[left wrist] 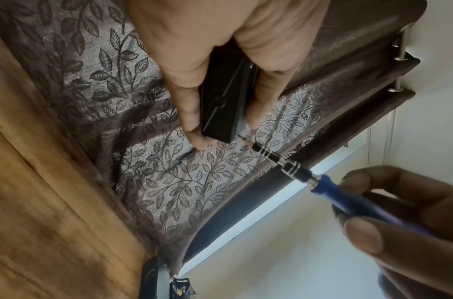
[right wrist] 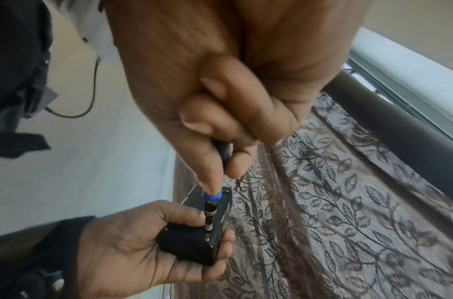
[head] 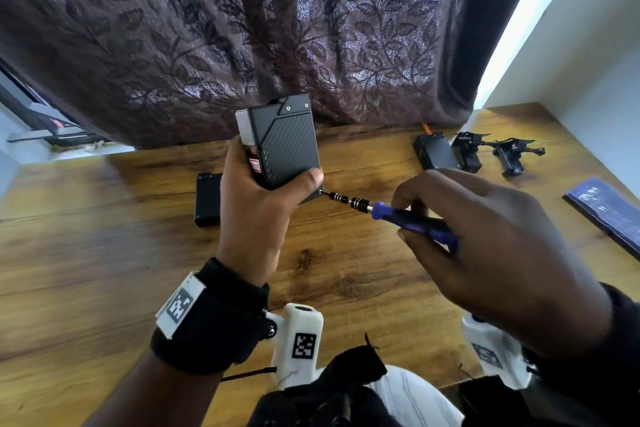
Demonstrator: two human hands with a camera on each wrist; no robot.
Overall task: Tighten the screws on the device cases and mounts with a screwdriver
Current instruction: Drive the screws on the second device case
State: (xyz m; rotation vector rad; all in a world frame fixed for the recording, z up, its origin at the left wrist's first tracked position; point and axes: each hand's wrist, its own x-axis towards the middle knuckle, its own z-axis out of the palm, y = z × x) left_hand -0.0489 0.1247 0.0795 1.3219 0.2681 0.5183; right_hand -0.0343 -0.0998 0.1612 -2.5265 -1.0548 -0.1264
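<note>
My left hand [head: 256, 198] grips a black device case [head: 282, 146] with a carbon-weave face, held upright above the wooden table [head: 104, 253]. My thumb lies across its lower right corner. My right hand [head: 485, 246] holds a screwdriver [head: 388, 213] with a blue handle and a black ringed shaft. Its tip sits at the case's lower right corner. In the left wrist view the case [left wrist: 221, 105] is pinched between fingers and thumb, and the screwdriver [left wrist: 292, 168] comes in from the right. In the right wrist view the screwdriver [right wrist: 210, 214] meets the end of the case [right wrist: 189, 244].
Another black case [head: 207, 199] lies flat on the table behind my left hand. At the back right lie a further black case [head: 435, 151] and black mounts [head: 491, 152]. A dark blue flat box [head: 609, 208] rests at the right edge. A leaf-patterned curtain [head: 277, 28] hangs behind.
</note>
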